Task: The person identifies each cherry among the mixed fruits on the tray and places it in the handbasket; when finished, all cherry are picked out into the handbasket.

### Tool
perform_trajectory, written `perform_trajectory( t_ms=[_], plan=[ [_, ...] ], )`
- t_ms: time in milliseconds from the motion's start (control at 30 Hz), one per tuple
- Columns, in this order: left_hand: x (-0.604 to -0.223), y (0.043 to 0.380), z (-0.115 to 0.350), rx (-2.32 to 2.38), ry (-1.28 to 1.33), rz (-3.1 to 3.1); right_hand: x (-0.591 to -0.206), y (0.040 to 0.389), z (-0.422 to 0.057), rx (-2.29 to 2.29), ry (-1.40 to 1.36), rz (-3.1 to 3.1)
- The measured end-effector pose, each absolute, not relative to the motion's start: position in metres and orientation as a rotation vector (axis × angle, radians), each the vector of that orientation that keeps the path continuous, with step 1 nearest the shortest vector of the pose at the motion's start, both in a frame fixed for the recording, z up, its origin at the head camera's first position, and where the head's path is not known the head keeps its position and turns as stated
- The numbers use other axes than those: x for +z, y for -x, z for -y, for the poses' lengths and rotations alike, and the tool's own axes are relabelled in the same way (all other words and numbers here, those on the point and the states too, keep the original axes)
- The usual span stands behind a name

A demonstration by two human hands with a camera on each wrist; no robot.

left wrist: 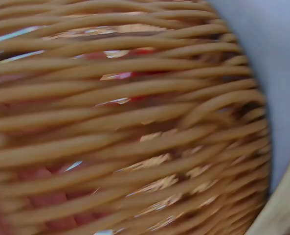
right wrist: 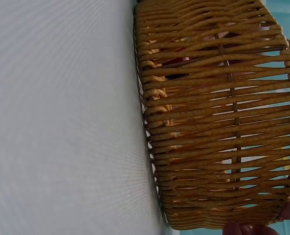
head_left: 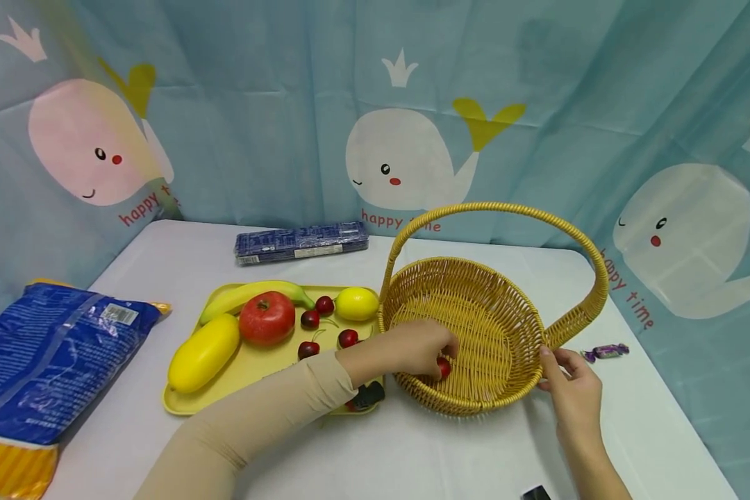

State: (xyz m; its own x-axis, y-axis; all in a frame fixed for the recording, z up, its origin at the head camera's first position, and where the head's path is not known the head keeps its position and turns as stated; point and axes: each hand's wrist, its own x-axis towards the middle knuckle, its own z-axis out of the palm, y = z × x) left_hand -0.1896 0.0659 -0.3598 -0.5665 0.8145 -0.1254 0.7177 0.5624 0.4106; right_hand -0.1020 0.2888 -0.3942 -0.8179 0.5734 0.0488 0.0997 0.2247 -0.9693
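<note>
In the head view my left hand reaches over the near-left rim into a round wicker basket with a tall arched handle. Its curled fingers pinch a red cherry low inside the basket. My right hand grips the rim at the right, near the foot of the handle, thumb on top. The left wrist view is filled by blurred basket weave, with red showing through its gaps. Fingertips of the right hand show at the basket's side in the right wrist view.
Left of the basket, a yellow tray holds a banana, a red round fruit, a yellow oblong fruit, a lemon and several cherries. Around lie a blue packet, a blue-yellow bag and a wrapped candy.
</note>
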Motion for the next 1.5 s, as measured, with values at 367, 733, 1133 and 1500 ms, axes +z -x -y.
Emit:
perform_trajectory(
  t_ms=[367,733,1133,1500],
  plan=[
    [-0.322,0.176,-0.005,0.988,-1.310,-2.401,-0.393,0.102,-0.293,1.380,0.454,2.037],
    [-0.352,0.156,0.063,1.145,-1.008,-2.357,-0.390,0.099,-0.299,1.510,0.490,1.927],
    [-0.387,0.140,0.068,1.034,-1.005,-2.408,-0.394,0.097,-0.294,1.520,0.462,1.967],
    [-0.398,0.130,0.071,0.855,-1.036,-2.549,-0.396,0.099,-0.291,1.460,0.445,2.034]
  ],
)
